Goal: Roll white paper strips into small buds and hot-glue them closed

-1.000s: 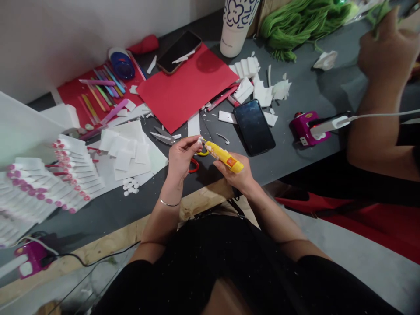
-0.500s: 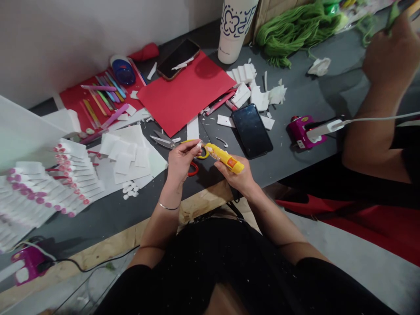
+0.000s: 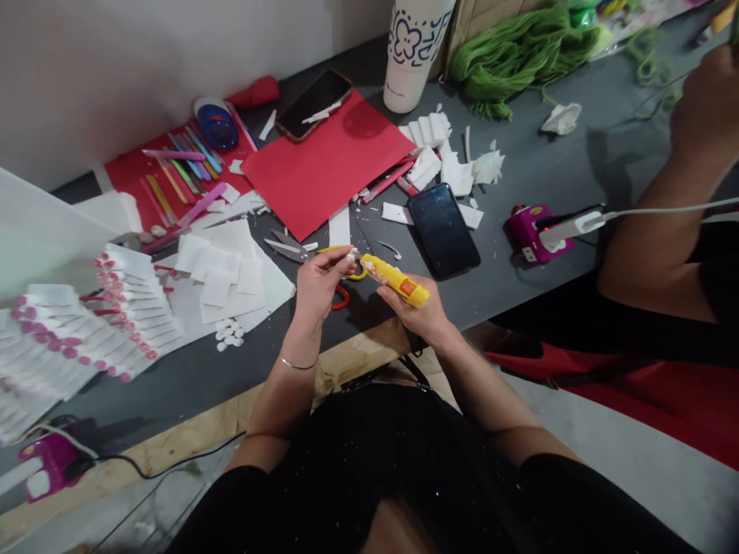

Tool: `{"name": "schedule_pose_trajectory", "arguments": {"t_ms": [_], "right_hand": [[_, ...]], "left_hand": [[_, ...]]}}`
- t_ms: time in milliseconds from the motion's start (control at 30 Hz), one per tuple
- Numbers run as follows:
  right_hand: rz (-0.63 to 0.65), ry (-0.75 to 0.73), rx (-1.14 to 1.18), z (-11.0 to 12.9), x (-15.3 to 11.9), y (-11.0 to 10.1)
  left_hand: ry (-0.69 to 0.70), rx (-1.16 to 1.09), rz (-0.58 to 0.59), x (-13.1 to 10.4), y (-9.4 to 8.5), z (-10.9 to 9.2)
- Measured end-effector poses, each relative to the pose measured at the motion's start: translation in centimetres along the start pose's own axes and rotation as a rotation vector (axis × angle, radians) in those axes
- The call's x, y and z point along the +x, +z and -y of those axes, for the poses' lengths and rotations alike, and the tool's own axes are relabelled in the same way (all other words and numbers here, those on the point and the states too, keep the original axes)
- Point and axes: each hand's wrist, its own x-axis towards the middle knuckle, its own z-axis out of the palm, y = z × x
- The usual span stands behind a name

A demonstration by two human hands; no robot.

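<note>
My right hand (image 3: 421, 308) is wrapped round a yellow glue tube (image 3: 396, 279), whose narrow end points left. Thumb and fingers of my left hand (image 3: 320, 281) pinch a small white piece (image 3: 352, 255) close to that end. Under my hands lie scissors (image 3: 287, 248) with one yellow and one red handle loop, partly hidden. To the left are white paper squares (image 3: 216, 286) and a small group of white pellets (image 3: 229, 333). Rows of white paper strips with pink and red tips (image 3: 124, 308) fan out at the far left.
Red paper (image 3: 329, 165), a black phone (image 3: 443, 231) and white scraps (image 3: 459, 171) lie beyond my hands. A white cup (image 3: 412, 54) and green yarn (image 3: 513, 58) stand farther back. Another person's arm (image 3: 658, 215) is at the right, near a purple power adapter (image 3: 534, 233).
The other person's hand has moved right, partly out of the picture. My two hands have stayed almost where they were.
</note>
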Motion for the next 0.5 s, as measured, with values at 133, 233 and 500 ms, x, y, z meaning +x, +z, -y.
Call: {"name": "schedule_pose_trajectory", "arguments": {"t_ms": [133,233,500], "right_hand": [[-0.014,-0.018,-0.002,0.23,0.16,-0.17],[-0.016,-0.021,0.003,0.32,0.15,-0.11],[0.003,0.03,0.088,0.13,0.0,-0.13]], "left_hand": [[0.002,-0.004,0.004,-0.05,0.03,-0.02],[0.0,-0.015,0.015,-0.1,0.05,-0.01],[0.008,-0.022,0.006,-0.07,0.11,0.05]]}}
